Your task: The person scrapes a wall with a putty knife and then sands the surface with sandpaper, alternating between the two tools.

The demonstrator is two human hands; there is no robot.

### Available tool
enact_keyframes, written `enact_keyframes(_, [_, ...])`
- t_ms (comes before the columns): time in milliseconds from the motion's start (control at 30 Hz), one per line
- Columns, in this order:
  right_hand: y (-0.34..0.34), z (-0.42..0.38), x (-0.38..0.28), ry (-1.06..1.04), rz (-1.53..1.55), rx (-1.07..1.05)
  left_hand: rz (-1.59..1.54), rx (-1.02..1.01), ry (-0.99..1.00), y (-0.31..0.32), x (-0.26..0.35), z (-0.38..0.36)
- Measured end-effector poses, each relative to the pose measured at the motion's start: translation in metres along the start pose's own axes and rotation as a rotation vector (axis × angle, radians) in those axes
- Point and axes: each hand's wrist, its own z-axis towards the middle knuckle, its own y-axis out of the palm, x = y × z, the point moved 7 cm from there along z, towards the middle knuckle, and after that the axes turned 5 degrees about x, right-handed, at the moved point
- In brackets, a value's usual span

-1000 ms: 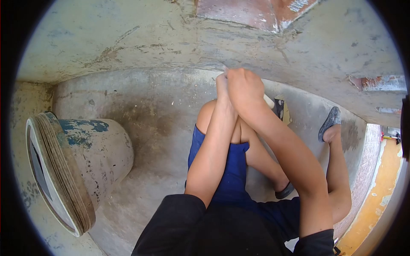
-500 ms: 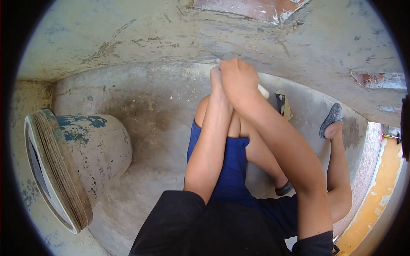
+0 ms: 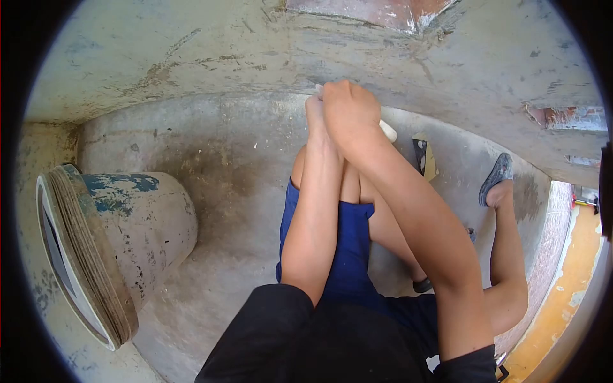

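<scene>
My right hand (image 3: 351,108) is closed in a fist around a tool, close to the foot of the wall. A rounded cream handle end (image 3: 388,131) sticks out from the heel of that hand. The tool's front part is mostly covered, so its kind does not show. Against the right hand lies my left hand (image 3: 315,113), wrist upward, its fingers hidden behind the right one. A small pale tip (image 3: 318,87) shows beyond the hands, near the wall. Both hands are above my bent knee.
A large paint-smeared bucket (image 3: 150,217) with a thick crusted rim is at the left. A flat black and cream piece (image 3: 424,157) lies on the concrete floor (image 3: 236,255) to the right of my hands. The scuffed wall (image 3: 211,45) rises ahead, with a reddish recess (image 3: 383,11).
Both hands have shifted slightly left and toward the wall, still together. The cream handle end has moved with the right hand. The bucket and the flat piece have stayed put.
</scene>
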Motion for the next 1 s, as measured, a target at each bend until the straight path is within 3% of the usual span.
enact_keyframes(67, [-0.008, -0.013, -0.001, -0.085, 0.028, 0.198, -0.007, 0.000, -0.011, -0.001, -0.001, -0.009])
enact_keyframes(200, [-0.008, -0.014, 0.001, -0.008, 0.086, 0.140, -0.013, 0.025, -0.005, -0.003, 0.001, -0.005])
enact_keyframes(267, [-0.012, -0.006, -0.012, -0.126, 0.042, 0.221, -0.009, 0.021, -0.002, -0.002, 0.012, -0.002])
enact_keyframes(367, [-0.012, -0.012, -0.009, -0.014, 0.102, 0.148, -0.011, 0.027, 0.005, -0.002, 0.011, -0.010])
enact_keyframes(567, [-0.003, 0.004, -0.026, -0.077, 0.079, 0.087, -0.005, 0.064, 0.010, -0.010, 0.031, -0.002])
enact_keyframes(767, [0.002, 0.007, -0.031, -0.033, 0.038, -0.069, 0.002, 0.092, 0.012, -0.012, 0.038, -0.003])
enact_keyframes(1000, [0.004, 0.008, -0.032, 0.003, 0.030, -0.104, 0.002, 0.104, 0.033, -0.004, 0.040, -0.008])
